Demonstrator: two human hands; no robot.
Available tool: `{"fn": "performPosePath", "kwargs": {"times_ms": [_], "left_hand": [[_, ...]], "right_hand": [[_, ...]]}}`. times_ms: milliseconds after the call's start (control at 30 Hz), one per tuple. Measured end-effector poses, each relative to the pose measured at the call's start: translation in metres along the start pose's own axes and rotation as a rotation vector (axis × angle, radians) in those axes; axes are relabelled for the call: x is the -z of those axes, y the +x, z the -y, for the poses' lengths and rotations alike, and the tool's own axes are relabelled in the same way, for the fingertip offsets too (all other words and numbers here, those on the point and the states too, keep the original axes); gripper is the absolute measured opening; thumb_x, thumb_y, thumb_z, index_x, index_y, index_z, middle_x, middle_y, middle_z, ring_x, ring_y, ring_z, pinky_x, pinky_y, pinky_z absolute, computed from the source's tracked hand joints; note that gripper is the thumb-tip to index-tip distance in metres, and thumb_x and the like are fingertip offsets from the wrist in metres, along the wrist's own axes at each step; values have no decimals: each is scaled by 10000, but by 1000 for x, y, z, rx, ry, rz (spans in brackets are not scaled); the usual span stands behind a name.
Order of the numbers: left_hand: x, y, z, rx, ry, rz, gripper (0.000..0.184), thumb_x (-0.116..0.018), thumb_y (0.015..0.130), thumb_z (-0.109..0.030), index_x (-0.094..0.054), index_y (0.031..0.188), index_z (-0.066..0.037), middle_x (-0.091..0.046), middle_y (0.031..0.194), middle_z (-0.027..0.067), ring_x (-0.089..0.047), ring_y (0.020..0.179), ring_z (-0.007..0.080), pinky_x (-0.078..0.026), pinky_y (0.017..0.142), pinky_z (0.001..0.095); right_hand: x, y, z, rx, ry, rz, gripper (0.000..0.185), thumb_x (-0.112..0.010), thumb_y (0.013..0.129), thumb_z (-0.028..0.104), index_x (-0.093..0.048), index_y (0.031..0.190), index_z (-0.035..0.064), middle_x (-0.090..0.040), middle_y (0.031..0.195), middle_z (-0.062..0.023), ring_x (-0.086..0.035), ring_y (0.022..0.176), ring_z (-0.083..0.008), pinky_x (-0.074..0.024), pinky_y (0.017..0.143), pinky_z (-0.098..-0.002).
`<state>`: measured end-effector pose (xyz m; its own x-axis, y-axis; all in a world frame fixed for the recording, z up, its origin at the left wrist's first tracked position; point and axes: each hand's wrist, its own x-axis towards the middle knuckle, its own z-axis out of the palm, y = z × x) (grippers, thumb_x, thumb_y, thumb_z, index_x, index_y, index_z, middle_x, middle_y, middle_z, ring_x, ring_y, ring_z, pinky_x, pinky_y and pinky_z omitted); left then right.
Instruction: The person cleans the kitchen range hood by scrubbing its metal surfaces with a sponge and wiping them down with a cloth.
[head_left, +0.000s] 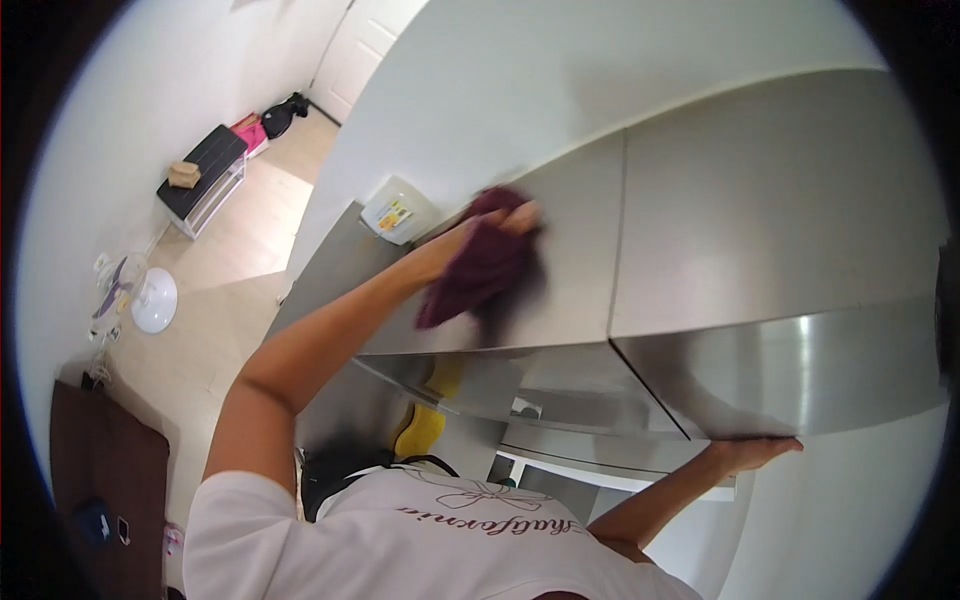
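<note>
My left hand (515,218) presses a maroon cloth (480,265) against the flat top of a brushed-steel unit (575,250). Its fingers are bunched into the fabric, and the cloth's lower part hangs loose and is blurred. Close by on the left, a whitish plastic container (398,210) with a yellow label stands against the wall. Away to the right, my right hand (760,453) rests with fingers stretched out along the lower edge of the unit's curved steel front (780,370); it holds nothing that I can see.
A seam divides the steel top into two sections. Below its front edge are a yellow object (420,432) and a white shelf edge (620,478). On the floor to the left stand a fan (150,300), a black-topped bench (205,170) and a brown table (110,470).
</note>
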<state>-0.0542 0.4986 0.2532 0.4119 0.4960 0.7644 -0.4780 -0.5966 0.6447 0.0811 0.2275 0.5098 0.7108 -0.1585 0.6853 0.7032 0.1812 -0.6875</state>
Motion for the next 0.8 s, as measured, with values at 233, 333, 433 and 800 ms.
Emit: {"fn": "performPosePath", "kwargs": {"times_ms": [233, 333, 433, 800], "left_hand": [[-2, 86, -55, 242, -300, 24, 511, -369, 955, -448, -448, 1220, -18, -393, 1337, 213, -315, 1303, 386, -227, 1065, 515], [-24, 0, 26, 129, -223, -143, 432, -395, 964, -351, -442, 1249, -30, -400, 1327, 236, -289, 1304, 437, -204, 1089, 502], [-13, -78, 67, 190, 411, 4, 321, -454, 819, -65, -470, 1127, 24, -500, 954, 206, -512, 909, 342, -403, 832, 404], [-5, 40, -99, 57, -286, -58, 452, -434, 944, -460, -552, 1046, -36, -452, 1288, 238, -132, 1381, 414, -138, 1065, 609]], "right_hand": [[4, 4, -7, 58, -14, 41, 745, -259, 922, 624, -354, 1351, 23, -331, 1403, -152, -325, 1294, -321, -314, 1081, -490], [1, 0, -8, 104, -55, 38, 736, -243, 921, 627, -363, 1346, 37, -336, 1398, -151, -319, 1298, -318, -309, 1086, -495], [-5, -8, -4, 116, -96, 7, 708, -229, 932, 606, -361, 1353, 53, -334, 1399, -147, -316, 1301, -321, -301, 1094, -501], [1, 1, -13, 127, -55, 25, 675, -246, 934, 594, -382, 1343, 75, -356, 1382, -149, -359, 1274, -321, -318, 1069, -523]]}}
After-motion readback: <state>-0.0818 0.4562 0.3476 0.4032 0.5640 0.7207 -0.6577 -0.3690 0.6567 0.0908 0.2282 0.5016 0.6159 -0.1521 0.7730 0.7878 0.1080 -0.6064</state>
